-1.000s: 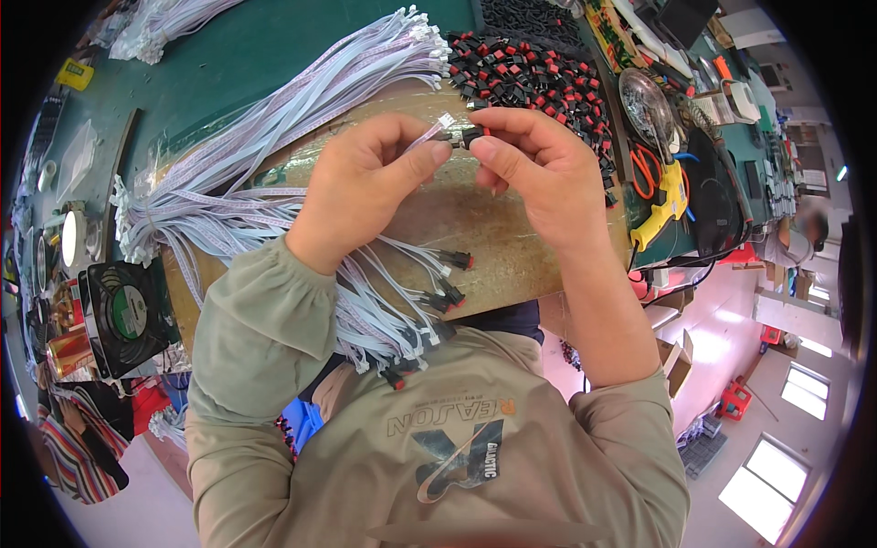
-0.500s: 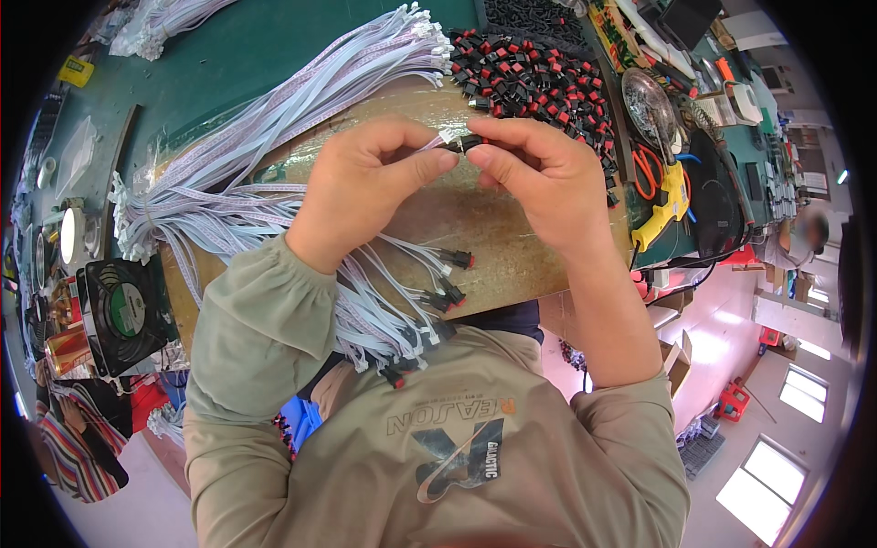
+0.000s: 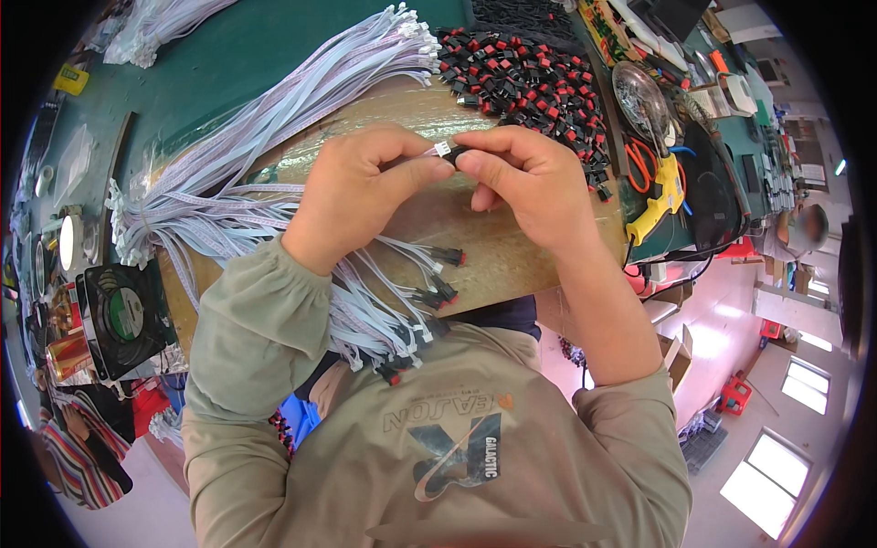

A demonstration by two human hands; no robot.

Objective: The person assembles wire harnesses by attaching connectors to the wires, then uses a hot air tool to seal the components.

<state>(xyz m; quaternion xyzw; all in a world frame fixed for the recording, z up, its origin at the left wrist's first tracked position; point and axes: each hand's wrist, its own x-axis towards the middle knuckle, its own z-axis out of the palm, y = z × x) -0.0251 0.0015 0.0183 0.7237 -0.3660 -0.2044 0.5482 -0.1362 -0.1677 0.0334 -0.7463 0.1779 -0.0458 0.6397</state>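
Note:
Above the wooden board (image 3: 502,265), my two hands meet at the fingertips. My left hand (image 3: 361,187) pinches a thin white cable just behind its white plug (image 3: 442,149). A small black part (image 3: 456,152) is pinched between thumb and forefinger of my right hand (image 3: 534,187), up against the plug; fingers hide most of it, and whether the two are joined cannot be told. Beyond my right hand lies a heap of small black-and-red switches (image 3: 525,87). White ribbon cables (image 3: 301,110) stretch across the left. Under my left forearm, several cables end in black-and-red switches (image 3: 448,257).
A yellow glue gun (image 3: 660,205) with orange-handled pliers (image 3: 637,164) lies on the right. Nearby stands a shiny round metal dish (image 3: 639,96). At the left edge stands a black fan (image 3: 123,315). Another person in stripes (image 3: 82,447) is at lower left.
Both hands have shifted slightly left. The white plug shows more clearly between the fingertips, and the right fingers have closed further over the black part.

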